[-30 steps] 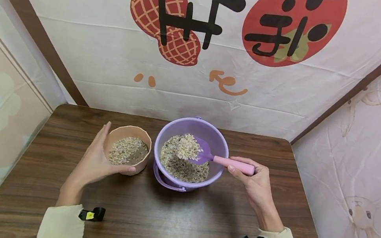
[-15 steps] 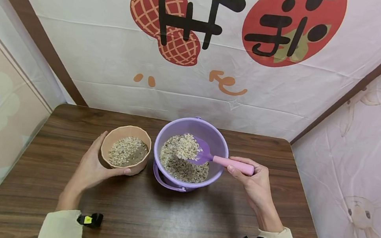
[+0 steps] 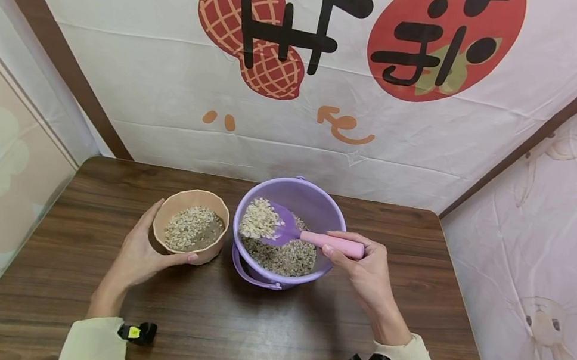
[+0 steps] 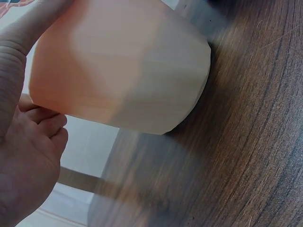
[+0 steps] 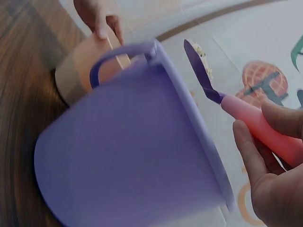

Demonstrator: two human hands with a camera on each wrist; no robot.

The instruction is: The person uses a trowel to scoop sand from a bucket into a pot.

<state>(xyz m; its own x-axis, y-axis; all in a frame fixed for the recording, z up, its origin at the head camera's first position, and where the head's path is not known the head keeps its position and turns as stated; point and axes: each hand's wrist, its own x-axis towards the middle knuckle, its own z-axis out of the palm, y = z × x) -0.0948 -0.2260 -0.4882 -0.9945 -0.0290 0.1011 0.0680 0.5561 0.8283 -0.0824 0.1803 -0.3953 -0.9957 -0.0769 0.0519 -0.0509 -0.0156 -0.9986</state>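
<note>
My right hand [image 3: 364,270] grips the pink handle of a small purple shovel [image 3: 289,228]. A heap of pale flakes [image 3: 259,218] lies on its blade. In the right wrist view, the shovel [image 5: 200,71] is above the rim of a purple bucket [image 5: 123,151]. Grey-beige grains [image 3: 281,258] cover the bottom of that bucket. To its left stands a peach faceted bowl [image 3: 224,208], partly filled with similar grains. My left hand [image 3: 136,254] holds this bowl from the left, thumb on the near side; its fingers are mostly hidden behind the bowl in the head view.
Bowl and bucket stand side by side near the far edge of a dark wooden table [image 3: 248,331]. The bucket's handle [image 3: 249,276] hangs down on the near side. A printed cloth backdrop [image 3: 168,99] rises behind, with further cloth at both sides.
My right hand has moved left with the loaded shovel, bringing the flakes toward the bucket's left rim. My left hand has closed in around the bowl.
</note>
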